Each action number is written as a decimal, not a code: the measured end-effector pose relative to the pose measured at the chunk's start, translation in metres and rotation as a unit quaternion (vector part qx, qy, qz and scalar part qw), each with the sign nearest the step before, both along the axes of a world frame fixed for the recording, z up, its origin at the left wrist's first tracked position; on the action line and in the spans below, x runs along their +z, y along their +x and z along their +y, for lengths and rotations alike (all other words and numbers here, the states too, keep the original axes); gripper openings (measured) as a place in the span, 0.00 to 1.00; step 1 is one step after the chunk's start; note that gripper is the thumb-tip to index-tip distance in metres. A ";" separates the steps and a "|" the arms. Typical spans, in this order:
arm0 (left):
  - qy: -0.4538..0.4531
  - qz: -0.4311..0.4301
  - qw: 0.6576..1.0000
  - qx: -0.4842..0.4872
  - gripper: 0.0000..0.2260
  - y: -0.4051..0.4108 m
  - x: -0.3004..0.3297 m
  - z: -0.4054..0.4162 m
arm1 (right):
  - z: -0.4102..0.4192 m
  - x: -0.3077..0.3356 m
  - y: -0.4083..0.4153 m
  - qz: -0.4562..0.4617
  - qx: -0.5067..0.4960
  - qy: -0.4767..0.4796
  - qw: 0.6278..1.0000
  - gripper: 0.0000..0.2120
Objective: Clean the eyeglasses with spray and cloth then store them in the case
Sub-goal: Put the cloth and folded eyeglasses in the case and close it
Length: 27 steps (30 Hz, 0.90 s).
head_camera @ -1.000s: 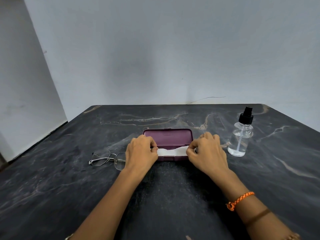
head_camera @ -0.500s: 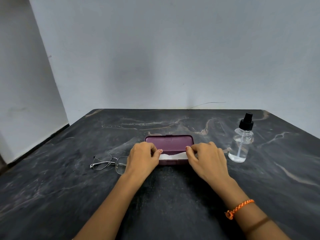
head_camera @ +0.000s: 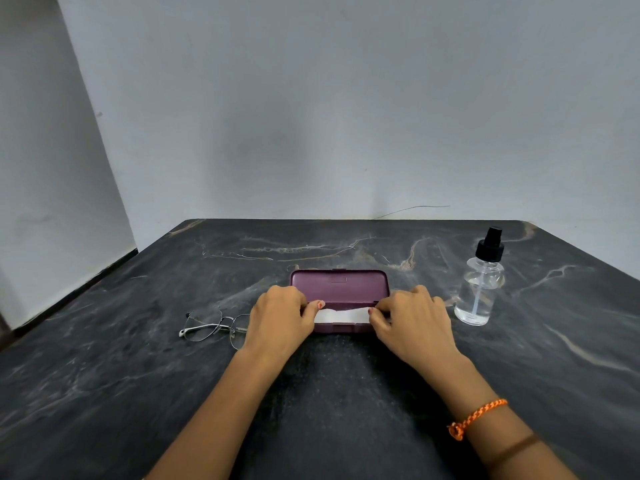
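A maroon glasses case (head_camera: 338, 285) lies open in the middle of the dark marble table (head_camera: 138, 358), its lid tilted back. A white cloth (head_camera: 341, 315) lies inside the case's lower half. My left hand (head_camera: 278, 318) grips the case's left end, thumb at the cloth's left edge. My right hand (head_camera: 412, 322) grips the right end, thumb on the cloth's right edge. Thin metal-framed eyeglasses (head_camera: 211, 329) lie on the table just left of my left hand, partly hidden behind it. A clear spray bottle (head_camera: 479, 289) with a black nozzle stands upright to the right.
Pale walls rise behind the table and along its left side. The table's far edge runs just below the back wall. An orange braided band (head_camera: 476, 417) circles my right wrist.
The case lid has swung further back and more of the white cloth shows. The camera has tilted up a little; both hands stay at the case's ends.
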<state>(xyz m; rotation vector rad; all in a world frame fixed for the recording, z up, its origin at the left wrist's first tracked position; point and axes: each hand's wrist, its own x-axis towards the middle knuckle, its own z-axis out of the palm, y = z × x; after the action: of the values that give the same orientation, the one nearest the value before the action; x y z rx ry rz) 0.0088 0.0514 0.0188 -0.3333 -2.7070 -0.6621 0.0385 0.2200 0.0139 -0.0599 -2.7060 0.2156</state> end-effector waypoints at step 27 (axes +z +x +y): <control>0.060 0.012 0.998 0.000 0.06 0.001 0.001 -0.001 | -0.002 -0.001 0.003 0.060 0.030 -0.075 0.995 0.12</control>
<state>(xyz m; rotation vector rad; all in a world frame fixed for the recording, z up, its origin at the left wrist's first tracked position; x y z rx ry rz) 0.0099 0.0506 0.0194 -0.3085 -2.6302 -0.8095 0.0412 0.2185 0.0130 -0.0095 -2.5707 0.4266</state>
